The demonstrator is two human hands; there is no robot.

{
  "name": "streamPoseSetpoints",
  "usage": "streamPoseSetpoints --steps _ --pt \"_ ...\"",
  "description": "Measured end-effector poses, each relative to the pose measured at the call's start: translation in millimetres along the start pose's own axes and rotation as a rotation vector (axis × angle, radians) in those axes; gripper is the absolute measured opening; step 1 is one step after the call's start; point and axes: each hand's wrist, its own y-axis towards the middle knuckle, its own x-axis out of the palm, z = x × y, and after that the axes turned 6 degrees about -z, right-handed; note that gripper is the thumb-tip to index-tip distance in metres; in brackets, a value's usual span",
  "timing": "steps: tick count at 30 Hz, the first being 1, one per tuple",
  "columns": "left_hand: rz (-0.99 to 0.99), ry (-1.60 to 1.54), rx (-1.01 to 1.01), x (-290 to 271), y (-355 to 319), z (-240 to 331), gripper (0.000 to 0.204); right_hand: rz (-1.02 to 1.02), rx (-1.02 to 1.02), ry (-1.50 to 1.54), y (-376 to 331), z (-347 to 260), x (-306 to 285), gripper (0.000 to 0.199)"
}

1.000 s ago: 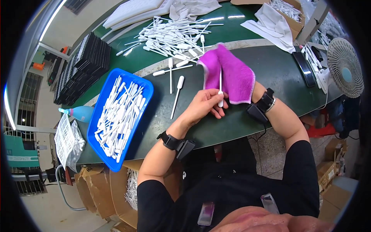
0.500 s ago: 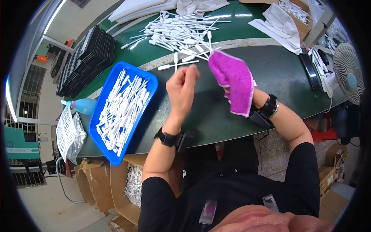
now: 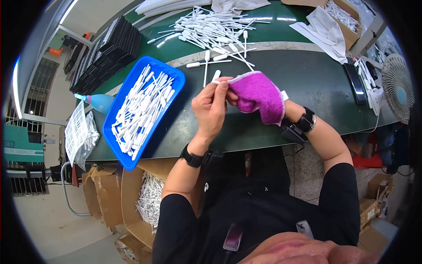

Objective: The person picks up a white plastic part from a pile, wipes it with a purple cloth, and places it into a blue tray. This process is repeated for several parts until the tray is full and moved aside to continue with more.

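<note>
My left hand (image 3: 211,108) is closed in a pinch just left of the cloth, on a thin white stick; the bulb end (image 3: 216,75) of a white dropper-like stick shows just above its fingertips. My right hand is mostly hidden under a magenta terry cloth (image 3: 263,94) with a white hem, which it grips. The cloth's left corner meets my left fingers. Beyond both hands, several loose white bulb-ended sticks (image 3: 206,66) lie on the dark green table (image 3: 189,127), before a large pile (image 3: 215,28) of them.
A blue tray (image 3: 179,83) full of white sticks stands left. Behind it are stacked black trays (image 3: 105,53) and a light-blue bottle (image 3: 100,102). On the right are a phone (image 3: 355,83), a fan (image 3: 398,86) and a white cloth (image 3: 323,33). Below the table, a cardboard box (image 3: 132,198) holds more sticks.
My right hand, with the cloth, has come nearer and left, away from the pile. My left fingers now meet the cloth's corner, closed on a stick; before, the hands were apart.
</note>
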Motion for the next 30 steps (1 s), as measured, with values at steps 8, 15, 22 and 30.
streamPoseSetpoints --steps 8,15,22,30 --pt "0.563 -0.005 0.173 -119 20 57 0.026 0.334 -0.075 -0.39 -14 7 -44 0.027" --pt "0.184 1.184 0.098 -84 29 22 0.025 0.526 0.092 0.187 -43 29 -83 0.022" --pt "-0.262 1.315 -0.099 -39 48 -48 0.027 0.592 0.021 -0.087 -30 12 -55 0.018" --pt "-0.167 0.642 -0.129 -12 64 -28 0.022 0.661 0.258 0.226 -30 2 -56 0.029"
